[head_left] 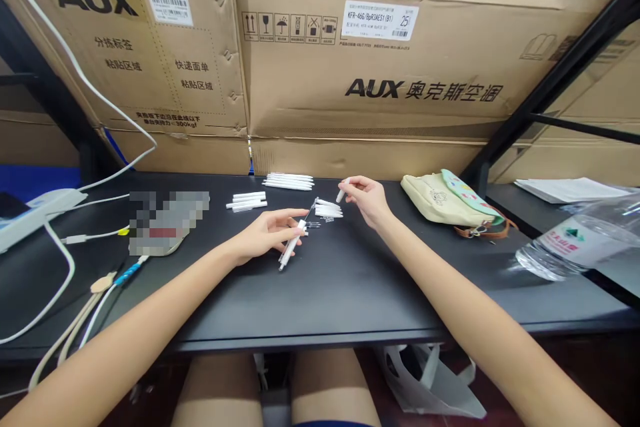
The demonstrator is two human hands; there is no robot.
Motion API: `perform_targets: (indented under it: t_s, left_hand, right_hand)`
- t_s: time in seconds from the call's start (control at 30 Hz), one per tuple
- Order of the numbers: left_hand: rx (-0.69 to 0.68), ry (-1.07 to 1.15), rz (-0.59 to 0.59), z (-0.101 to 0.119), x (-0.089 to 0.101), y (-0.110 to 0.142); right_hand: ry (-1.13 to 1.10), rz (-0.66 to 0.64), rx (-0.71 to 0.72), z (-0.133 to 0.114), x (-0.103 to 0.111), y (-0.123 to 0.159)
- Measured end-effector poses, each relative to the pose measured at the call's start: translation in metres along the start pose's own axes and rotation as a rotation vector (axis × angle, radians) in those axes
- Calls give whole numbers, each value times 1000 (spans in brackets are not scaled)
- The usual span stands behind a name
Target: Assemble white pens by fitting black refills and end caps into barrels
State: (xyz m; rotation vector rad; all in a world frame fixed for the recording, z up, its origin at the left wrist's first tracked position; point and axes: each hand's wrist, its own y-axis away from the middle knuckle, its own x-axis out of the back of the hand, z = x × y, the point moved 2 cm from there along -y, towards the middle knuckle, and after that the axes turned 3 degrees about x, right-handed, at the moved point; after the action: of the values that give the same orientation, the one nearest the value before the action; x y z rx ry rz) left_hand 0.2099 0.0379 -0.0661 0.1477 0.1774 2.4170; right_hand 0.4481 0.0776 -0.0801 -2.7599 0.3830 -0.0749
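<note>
My left hand (274,232) has its fingers wrapped round a white pen barrel (291,251) with a clear clip. The barrel is tilted, and a thin dark-tipped refill (313,207) sticks up from its upper end. Slightly higher on the right, my right hand (367,199) pinches a short white pen piece (343,191), apart from the barrel. Between the hands lies a group of short white pen pieces (329,209), with small clear parts (327,218) beside them. White pen barrels (249,200) lie behind my left hand. Farther back, several whole-looking white pens (289,181) lie side by side.
At the left are a blurred-out device (167,223), white cables (75,280) and a power strip (40,213). A cream pouch (440,199) and a water bottle (570,247) stand at the right. Cardboard boxes (310,107) wall off the back of the black table (345,307).
</note>
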Motion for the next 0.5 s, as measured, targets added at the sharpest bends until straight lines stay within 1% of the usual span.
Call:
perform_targets:
  t_s: [0.1,0.17,0.23,0.3,0.4,0.5]
  left_hand:
    - [8,-16,-29,-2,-1,0]
    - [13,-22,-45,-2,-1,0]
    - [16,-23,-51,-3,-1,1]
    - [19,-26,-58,-2,-1,1]
    - [28,-40,-80,-2,-2,1]
    - [34,-46,-87,-3,-2,1]
  right_hand:
    - [-223,-47,-80,-10,-14,11]
    - [-288,-99,-142,-13,-23,19]
    - [-296,-119,-176,-15,-30,26]
    - [-280,-107,-185,-17,-35,31]
    - [-253,-95,-187,-20,-39,36]
    - [-235,-123,-180,-23,-42,40]
